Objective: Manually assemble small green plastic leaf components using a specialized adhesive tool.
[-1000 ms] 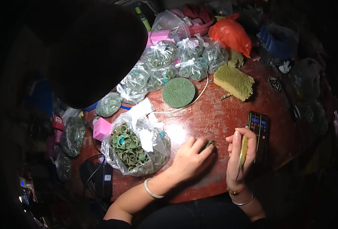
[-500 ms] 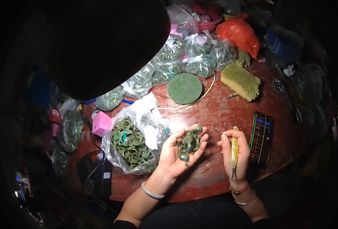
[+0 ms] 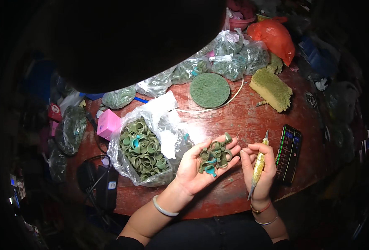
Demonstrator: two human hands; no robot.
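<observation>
My left hand (image 3: pixel 187 170) is turned palm up over the table, fingers stretched out, with a small heap of green rings (image 3: pixel 215 152) resting on the palm and fingers. One or two pieces in the heap are turquoise. Close by on the right, my right hand (image 3: pixel 266 173) grips a carving tool (image 3: pixel 258 168) with a mottled yellow handle and slim metal points at both ends. The tool tilts, upper tip leaning right. Its fingertips are just beside the left fingertips. Left of my left hand, a clear plastic bag (image 3: pixel 117 166) stands open, full of more green rings (image 3: pixel 144 160).
A phone (image 3: pixel 288 154) with a lit screen lies right of my right hand. Farther back are a round green pad (image 3: pixel 210 90), a yellow sponge block (image 3: pixel 272 89), tied bags (image 3: pixel 228 66) and a red bag (image 3: pixel 272 35). A pink box (image 3: pixel 109 124) sits left. A dark shape covers the upper left.
The left fingers have opened flatter and the rings lie more spread out. The carving tool leans further right at its top. The whole view has shifted slightly.
</observation>
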